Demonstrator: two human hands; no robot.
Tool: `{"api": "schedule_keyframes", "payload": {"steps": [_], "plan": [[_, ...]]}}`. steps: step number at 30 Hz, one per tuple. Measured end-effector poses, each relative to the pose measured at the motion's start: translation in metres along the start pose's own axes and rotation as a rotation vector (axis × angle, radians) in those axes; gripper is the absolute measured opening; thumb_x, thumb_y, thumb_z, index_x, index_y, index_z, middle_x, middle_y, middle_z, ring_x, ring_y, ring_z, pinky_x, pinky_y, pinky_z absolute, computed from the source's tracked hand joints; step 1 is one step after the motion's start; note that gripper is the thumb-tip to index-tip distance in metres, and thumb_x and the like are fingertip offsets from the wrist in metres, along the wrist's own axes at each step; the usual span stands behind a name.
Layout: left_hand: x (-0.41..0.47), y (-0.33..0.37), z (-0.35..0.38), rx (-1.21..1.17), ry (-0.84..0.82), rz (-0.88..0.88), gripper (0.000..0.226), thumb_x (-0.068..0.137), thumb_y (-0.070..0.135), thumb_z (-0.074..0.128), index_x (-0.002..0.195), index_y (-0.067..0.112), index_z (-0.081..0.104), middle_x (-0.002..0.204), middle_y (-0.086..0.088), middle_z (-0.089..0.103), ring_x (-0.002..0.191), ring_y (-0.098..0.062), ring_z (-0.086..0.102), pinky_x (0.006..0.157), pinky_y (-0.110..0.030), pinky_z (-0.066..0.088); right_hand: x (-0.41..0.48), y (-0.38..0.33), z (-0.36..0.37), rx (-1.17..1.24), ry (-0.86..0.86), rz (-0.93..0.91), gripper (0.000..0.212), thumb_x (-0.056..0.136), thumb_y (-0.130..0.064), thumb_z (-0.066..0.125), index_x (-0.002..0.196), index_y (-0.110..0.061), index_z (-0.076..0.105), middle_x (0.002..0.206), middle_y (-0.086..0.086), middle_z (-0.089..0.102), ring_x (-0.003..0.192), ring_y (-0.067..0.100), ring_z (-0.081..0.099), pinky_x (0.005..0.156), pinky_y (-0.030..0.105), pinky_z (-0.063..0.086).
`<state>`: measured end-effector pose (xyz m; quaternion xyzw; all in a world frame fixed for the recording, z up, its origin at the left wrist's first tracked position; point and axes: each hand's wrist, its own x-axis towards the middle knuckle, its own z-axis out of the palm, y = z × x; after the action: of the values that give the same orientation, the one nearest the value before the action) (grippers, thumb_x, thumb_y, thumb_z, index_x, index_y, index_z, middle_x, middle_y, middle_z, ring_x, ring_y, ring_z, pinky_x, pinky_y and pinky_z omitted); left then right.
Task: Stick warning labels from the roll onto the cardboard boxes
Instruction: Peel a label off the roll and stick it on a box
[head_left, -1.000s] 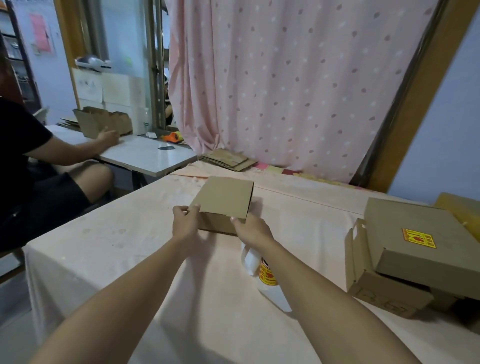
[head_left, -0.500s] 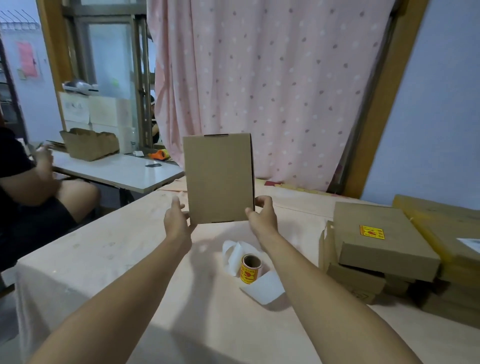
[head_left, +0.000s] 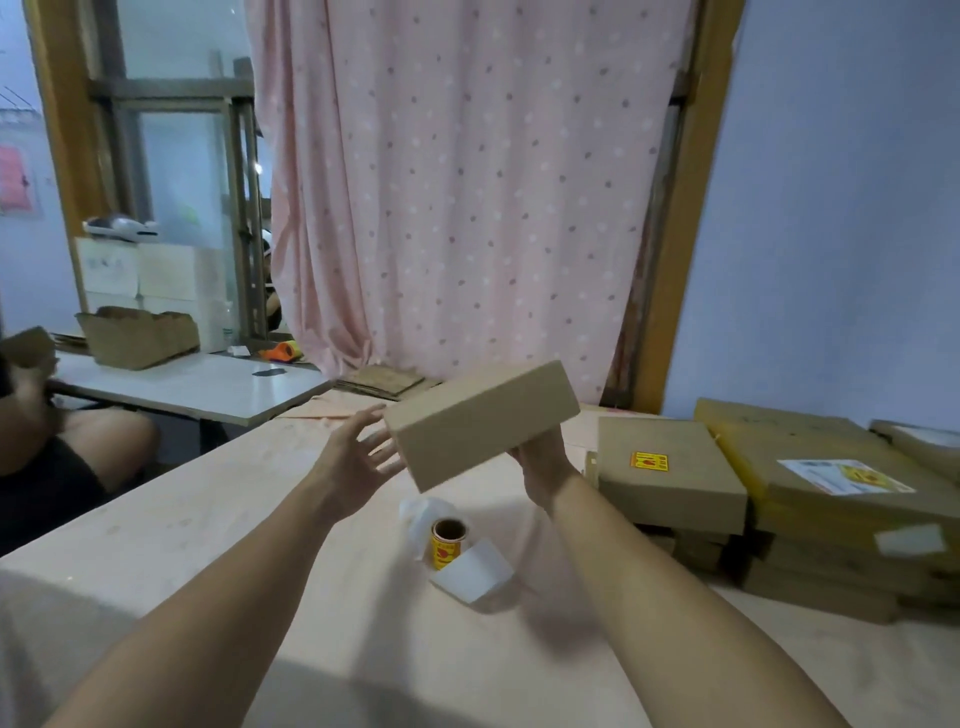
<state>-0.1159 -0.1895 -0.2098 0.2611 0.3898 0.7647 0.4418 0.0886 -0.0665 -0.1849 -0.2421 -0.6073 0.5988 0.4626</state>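
Cardboard box (head_left: 483, 421) tipped from upright to slanted | gripped by right hand (head_left: 540, 460) alone | left hand (head_left: 358, 457) released, fingers spread, likely freed for label roll (head_left: 448, 543) on bench (head_left: 208, 519)

One view only: head cam, wide-angle, worn on my head. Faces forward and down, along both forearms coming in from the bottom edge. My left hand (head_left: 358, 460) and right hand (head_left: 543, 460) land mid-frame, close to the lens, with the cardboard box (head_left: 483, 421) in my right fingers near dead centre. Label roll (head_left: 448, 543) sits nearer the lens than my fingers, between the forearms. Table (head_left: 260, 545) fills the lower half under them. Curtain (head_left: 467, 208) straight ahead past my fingertips. Stacked boxes (head_left: 670, 467) right of my right fingers; second table (head_left: 197, 384) and another person (head_left: 52, 467) far left of my left fingers.
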Motion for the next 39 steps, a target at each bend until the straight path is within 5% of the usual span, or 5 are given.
{"api": "schedule_keyframes", "payload": {"steps": [11, 14, 21, 33, 39], "plan": [[-0.023, -0.026, 0.055, 0.146, -0.014, -0.033, 0.034, 0.093, 0.031, 0.068, 0.116, 0.005, 0.067, 0.100, -0.013, 0.065, 0.092, -0.026, 0.064, 0.089, -0.034, 0.057, -0.041, -0.029, -0.063, 0.130, 0.100, 0.079, 0.035, 0.107, -0.014, 0.043, 0.083, -0.020, 0.068, 0.078, -0.003, 0.069, 0.075, 0.014, 0.065, 0.074, 0.031, 0.053], [-0.030, -0.027, 0.074, 0.109, 0.074, 0.079, 0.037, 0.087, 0.027, 0.075, 0.112, 0.001, 0.065, 0.097, -0.011, 0.061, 0.087, -0.021, 0.061, 0.087, -0.036, 0.057, -0.054, -0.040, -0.080, 0.249, 0.201, 0.208, 0.030, 0.096, -0.041, 0.055, 0.106, -0.018, 0.071, 0.116, 0.010, 0.074, 0.109, 0.032, 0.069, 0.105, 0.050, 0.048], [-0.063, -0.041, 0.100, 0.063, 0.124, 0.227, 0.042, 0.081, 0.013, 0.081, 0.115, 0.005, 0.059, 0.110, -0.012, 0.067, 0.101, -0.023, 0.066, 0.092, -0.041, 0.057, -0.110, -0.074, -0.115, 0.267, 0.312, 0.189, 0.066, 0.089, -0.079, 0.049, 0.116, -0.021, 0.066, 0.108, 0.008, 0.074, 0.105, 0.028, 0.070, 0.083, 0.041, 0.056], [-0.132, -0.083, 0.097, 0.504, 0.046, 0.096, 0.023, 0.087, 0.027, 0.072, 0.091, 0.005, 0.071, 0.085, -0.011, 0.068, 0.072, -0.025, 0.060, 0.062, -0.033, 0.047, -0.192, -0.051, -0.166, 0.071, 0.478, 0.186, 0.082, 0.065, -0.070, 0.080, 0.123, -0.014, 0.064, 0.104, 0.008, 0.078, 0.092, 0.030, 0.076, 0.085, 0.049, 0.062], [-0.153, -0.111, 0.087, 0.641, 0.038, 0.037, 0.023, 0.089, 0.026, 0.070, 0.096, 0.004, 0.073, 0.092, -0.014, 0.070, 0.081, -0.027, 0.066, 0.062, -0.034, 0.054, -0.228, -0.042, -0.177, -0.073, 0.455, 0.255, 0.034, 0.097, -0.046, 0.063, 0.108, -0.014, 0.068, 0.102, 0.007, 0.075, 0.094, 0.024, 0.071, 0.069, 0.032, 0.053]]}}
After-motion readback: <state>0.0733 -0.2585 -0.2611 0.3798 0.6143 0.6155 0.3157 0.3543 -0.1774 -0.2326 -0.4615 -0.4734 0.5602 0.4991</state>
